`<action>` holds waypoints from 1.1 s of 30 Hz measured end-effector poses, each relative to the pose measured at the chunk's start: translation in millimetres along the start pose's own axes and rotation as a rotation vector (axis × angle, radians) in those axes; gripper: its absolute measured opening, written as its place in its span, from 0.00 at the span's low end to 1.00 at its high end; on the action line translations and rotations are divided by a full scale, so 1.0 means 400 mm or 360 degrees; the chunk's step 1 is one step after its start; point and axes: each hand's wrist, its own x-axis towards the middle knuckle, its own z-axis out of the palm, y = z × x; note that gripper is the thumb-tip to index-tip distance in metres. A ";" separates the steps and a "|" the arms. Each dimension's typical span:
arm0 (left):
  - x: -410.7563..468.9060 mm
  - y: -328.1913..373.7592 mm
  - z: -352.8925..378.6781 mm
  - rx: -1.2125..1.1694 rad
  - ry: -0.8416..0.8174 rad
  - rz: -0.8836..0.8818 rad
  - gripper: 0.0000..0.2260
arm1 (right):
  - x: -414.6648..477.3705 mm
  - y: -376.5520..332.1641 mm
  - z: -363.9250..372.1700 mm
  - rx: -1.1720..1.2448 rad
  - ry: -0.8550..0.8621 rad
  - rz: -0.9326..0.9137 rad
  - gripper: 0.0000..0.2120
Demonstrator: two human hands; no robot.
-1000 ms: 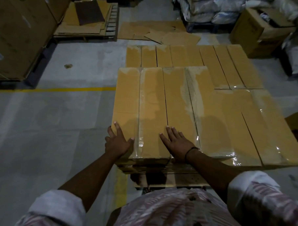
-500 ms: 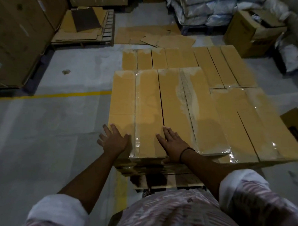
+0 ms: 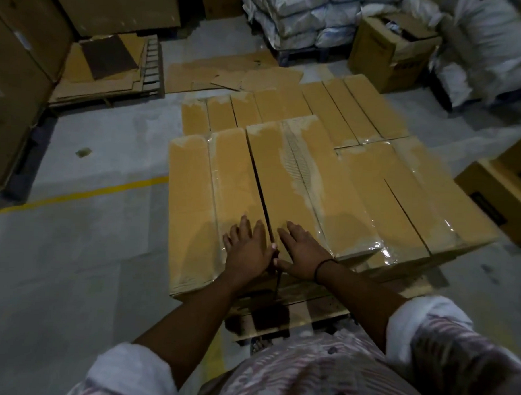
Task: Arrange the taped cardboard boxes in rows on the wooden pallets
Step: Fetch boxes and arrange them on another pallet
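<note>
Taped yellow-brown cardboard boxes lie in rows on a low wooden pallet (image 3: 293, 313). The nearest left box (image 3: 202, 200) sits beside a second box (image 3: 301, 187) with torn tape down its top. My left hand (image 3: 246, 249) rests flat on the near end of the left box, fingers straight. My right hand (image 3: 301, 250) lies flat on the near end of the second box, a dark band at its wrist. The two hands sit on either side of the seam between the boxes. More boxes (image 3: 408, 197) fill the right side and a further row (image 3: 287, 109) lies behind.
A yellow floor line (image 3: 83, 194) runs left of the pallet. Tall cardboard cartons (image 3: 16, 76) stand at the left, flat cardboard sheets (image 3: 106, 68) on another pallet behind. White sacks (image 3: 306, 17) and an open carton (image 3: 388, 50) stand at the back right; another carton (image 3: 504, 193) sits right.
My left hand has moved right from the box's left edge onto its top, close to my right hand. The view has tilted and shifted closer.
</note>
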 end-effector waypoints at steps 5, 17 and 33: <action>0.009 0.025 0.021 0.0155 -0.0107 0.0167 0.37 | -0.039 0.058 0.002 0.0027 0.0084 0.0237 0.44; 0.012 0.082 0.054 0.0329 -0.0165 0.0247 0.35 | -0.056 0.139 -0.008 -0.0086 -0.0092 0.0085 0.41; 0.017 0.092 0.036 0.0417 -0.0273 0.0226 0.35 | -0.111 0.243 -0.053 0.0068 0.0200 0.0819 0.45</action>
